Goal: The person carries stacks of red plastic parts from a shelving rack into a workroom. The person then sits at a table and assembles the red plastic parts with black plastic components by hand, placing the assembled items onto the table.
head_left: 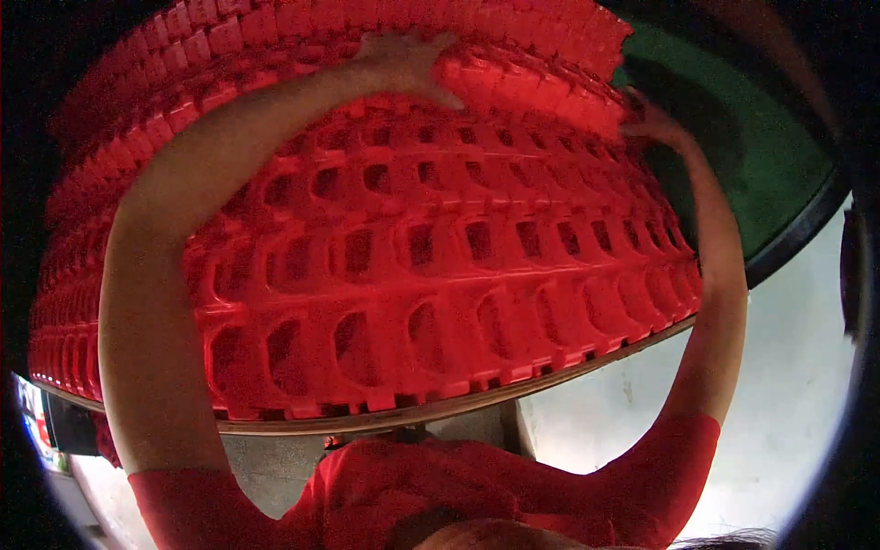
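Rows of identical red moulded plastic pieces (431,284), each with rounded openings, lie closely nested across the table. My left hand (403,66) reaches over the far rows, its fingers and thumb spread apart on the red plastic. At the right end of a far row (541,96), my right hand (649,121) touches the pieces with thumb and fingers apart. Its fingertips are partly lost against the red. I cannot make out a separate piece in either hand.
A green tabletop (779,156) with a dark rim shows at the right. The table's wooden front edge (477,401) curves close to my red shirt. More stacked red pieces (211,37) rise at the far left. Pale floor (623,403) shows below the table.
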`<act>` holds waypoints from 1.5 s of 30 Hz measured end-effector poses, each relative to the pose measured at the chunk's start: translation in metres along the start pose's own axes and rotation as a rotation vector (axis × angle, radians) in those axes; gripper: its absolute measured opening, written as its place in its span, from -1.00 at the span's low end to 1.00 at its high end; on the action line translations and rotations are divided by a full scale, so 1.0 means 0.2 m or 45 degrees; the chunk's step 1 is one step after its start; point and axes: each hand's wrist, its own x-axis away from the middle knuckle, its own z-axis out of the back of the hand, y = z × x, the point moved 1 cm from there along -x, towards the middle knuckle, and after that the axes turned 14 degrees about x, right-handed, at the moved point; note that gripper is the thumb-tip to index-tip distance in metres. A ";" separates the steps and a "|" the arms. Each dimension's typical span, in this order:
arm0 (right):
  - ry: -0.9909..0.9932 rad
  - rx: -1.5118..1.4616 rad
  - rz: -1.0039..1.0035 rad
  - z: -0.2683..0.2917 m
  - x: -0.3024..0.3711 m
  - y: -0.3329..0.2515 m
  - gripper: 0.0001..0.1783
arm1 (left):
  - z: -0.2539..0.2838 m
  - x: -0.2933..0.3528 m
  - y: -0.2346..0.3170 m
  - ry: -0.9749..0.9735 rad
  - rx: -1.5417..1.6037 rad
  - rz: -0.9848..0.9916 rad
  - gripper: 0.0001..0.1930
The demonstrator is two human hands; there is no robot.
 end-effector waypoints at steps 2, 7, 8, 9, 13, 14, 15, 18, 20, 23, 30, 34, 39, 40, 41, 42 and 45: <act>0.071 0.248 0.027 0.04 0.10 0.14 0.13 | 0.02 -0.05 0.11 -0.083 -0.067 0.050 0.17; 0.253 0.432 0.030 -0.05 0.02 -0.12 0.06 | 0.05 0.00 -0.01 -0.139 -0.122 0.094 0.16; 0.315 0.321 0.076 -0.06 0.03 0.01 0.04 | 0.04 -0.03 0.05 -0.129 -0.099 0.055 0.16; 0.318 0.329 0.064 -0.09 0.03 0.06 0.04 | 0.03 -0.03 0.11 -0.117 -0.130 0.122 0.13; 0.345 -0.031 0.206 -0.16 -0.03 -0.02 -0.02 | 0.02 0.01 0.19 -0.059 -0.196 0.272 0.03; 0.328 -0.003 0.131 -0.19 -0.05 -0.09 -0.04 | 0.02 0.04 0.14 -0.072 -0.211 0.302 0.03; 0.324 0.001 0.126 -0.16 -0.04 -0.09 -0.04 | 0.03 0.03 0.10 -0.046 -0.133 0.190 0.00; 0.532 0.469 0.167 -0.03 0.03 -0.08 -0.03 | 0.01 0.00 0.11 0.024 0.002 0.037 -0.04; 0.460 0.417 0.169 0.03 0.04 -0.30 -0.02 | 0.03 0.05 0.05 0.052 0.001 0.063 -0.05; 0.537 0.759 0.089 0.14 0.17 -0.57 -0.05 | 0.06 0.12 0.02 0.199 -0.119 -0.059 -0.15; 0.667 0.978 -0.063 0.30 0.58 -0.84 -0.19 | 0.09 0.13 0.08 0.142 0.222 0.070 -0.23; 0.918 1.299 -0.286 0.32 0.73 -0.92 -0.25 | -0.04 0.08 0.12 0.699 0.037 -0.254 -0.18; 0.957 1.262 -0.447 0.34 0.84 -0.93 -0.22 | 0.11 -0.01 0.13 0.851 -0.016 -0.442 -0.25; 1.021 1.341 -0.446 0.41 0.91 -0.84 -0.19 | 0.18 -0.01 0.22 0.835 0.013 -0.468 -0.24; 1.054 1.356 -0.480 0.40 0.92 -0.82 -0.20 | 0.25 0.03 0.21 0.829 -0.001 -0.448 -0.24; 1.086 1.371 -0.508 0.40 0.91 -0.85 -0.21 | 0.34 0.08 0.21 0.694 0.049 -0.373 -0.26; 1.034 1.132 -0.257 0.44 0.83 -0.98 -0.22 | 0.71 0.35 0.18 0.468 0.070 -0.320 -0.28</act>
